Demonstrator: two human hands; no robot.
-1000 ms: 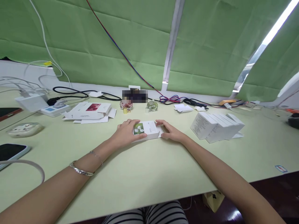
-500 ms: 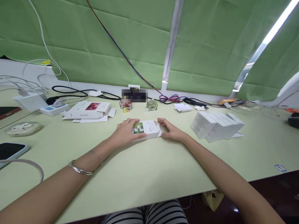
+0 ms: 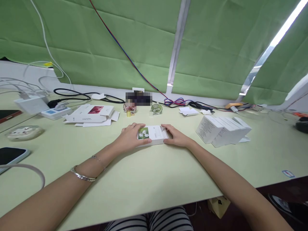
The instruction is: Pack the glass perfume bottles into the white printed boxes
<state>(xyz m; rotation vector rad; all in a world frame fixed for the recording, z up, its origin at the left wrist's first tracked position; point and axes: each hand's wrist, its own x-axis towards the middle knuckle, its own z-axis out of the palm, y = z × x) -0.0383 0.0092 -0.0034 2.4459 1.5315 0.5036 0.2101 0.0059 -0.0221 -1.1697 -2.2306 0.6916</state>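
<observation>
A small white box (image 3: 154,134) with a green flower picture lies flat on the pale green table (image 3: 144,179) straight ahead of me. My left hand (image 3: 130,137) grips its left end, thumb on the picture. My right hand (image 3: 176,137) presses its fingers against the box's right end, where the flap is. Both hands rest on the table.
A row of white boxes (image 3: 222,130) stands at the right. Flattened cartons (image 3: 92,114) lie at the left, two small glass bottles (image 3: 156,109) behind the box. Cables (image 3: 79,94), a power strip (image 3: 31,104) and a phone (image 3: 11,155) sit at the left.
My right hand has pushed in against the box's right end, and the flap there now lies closer to the box. My left hand has kept its hold.
</observation>
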